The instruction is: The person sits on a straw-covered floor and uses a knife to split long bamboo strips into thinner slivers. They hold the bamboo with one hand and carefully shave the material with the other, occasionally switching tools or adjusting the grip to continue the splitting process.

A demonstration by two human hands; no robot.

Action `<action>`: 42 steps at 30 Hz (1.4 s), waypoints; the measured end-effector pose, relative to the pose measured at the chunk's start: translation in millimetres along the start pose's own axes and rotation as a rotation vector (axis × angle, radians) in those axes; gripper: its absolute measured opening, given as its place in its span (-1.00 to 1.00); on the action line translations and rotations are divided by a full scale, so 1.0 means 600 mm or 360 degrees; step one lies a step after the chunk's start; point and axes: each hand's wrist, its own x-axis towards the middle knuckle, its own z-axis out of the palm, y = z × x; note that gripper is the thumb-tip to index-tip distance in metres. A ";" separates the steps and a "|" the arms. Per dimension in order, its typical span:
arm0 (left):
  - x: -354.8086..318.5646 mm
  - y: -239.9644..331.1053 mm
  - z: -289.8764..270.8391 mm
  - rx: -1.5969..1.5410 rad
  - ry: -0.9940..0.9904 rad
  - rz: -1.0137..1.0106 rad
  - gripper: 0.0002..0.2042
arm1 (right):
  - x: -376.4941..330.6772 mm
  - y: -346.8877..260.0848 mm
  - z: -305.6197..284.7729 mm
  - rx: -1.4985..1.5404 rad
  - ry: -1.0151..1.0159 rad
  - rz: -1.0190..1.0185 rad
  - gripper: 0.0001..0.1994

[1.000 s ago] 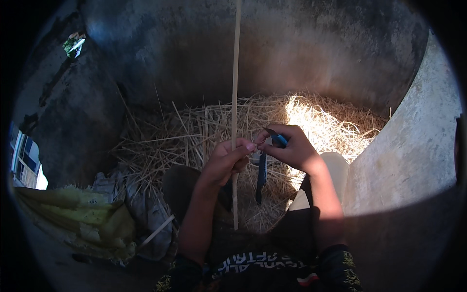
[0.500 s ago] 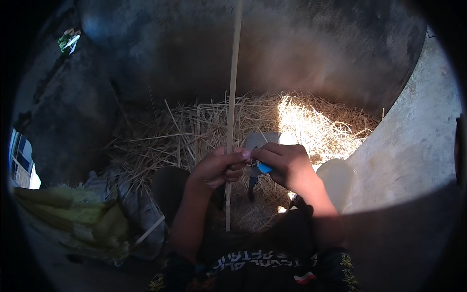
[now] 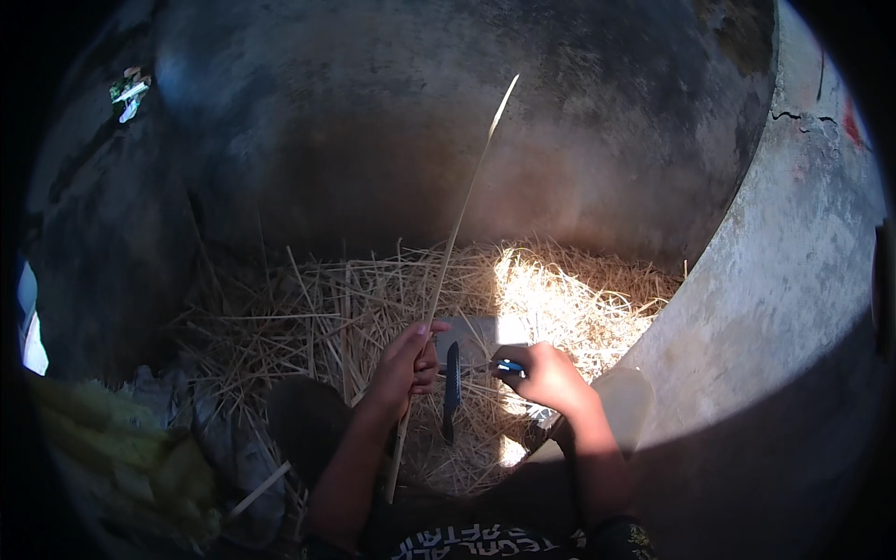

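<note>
My left hand (image 3: 403, 371) is closed round the lower part of a long, thin, pale bamboo-like strip (image 3: 459, 224). The strip leans slightly right as it rises, and its pale tip stands against the dark wall. To the right, my right hand (image 3: 549, 375) grips a small blue-handled tool (image 3: 510, 366), most of it covered by the fingers; its kind cannot be made out. Between the hands, and touching neither as far as I can see, is a dark knife-like blade (image 3: 453, 392). A grey flat piece (image 3: 478, 332) shows just beyond the blade.
Loose pale shavings and strips (image 3: 327, 299) heap along the foot of a dark curved wall (image 3: 373, 140), sunlit toward the right. A grey concrete wall (image 3: 747, 280) curves along the right. Yellowish cloth (image 3: 112, 439) lies at lower left, near a short pale strip (image 3: 260, 488).
My hands have moved apart, the right one drawing away with the blue-handled tool. The strip now leans right, with its upper tip in view. The whole view has shifted.
</note>
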 end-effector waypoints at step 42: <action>-0.077 -0.133 0.111 0.0840 -0.0141 0.0210 -0.75 | 0.091 0.057 -0.081 -0.0917 0.1170 0.0403 -0.82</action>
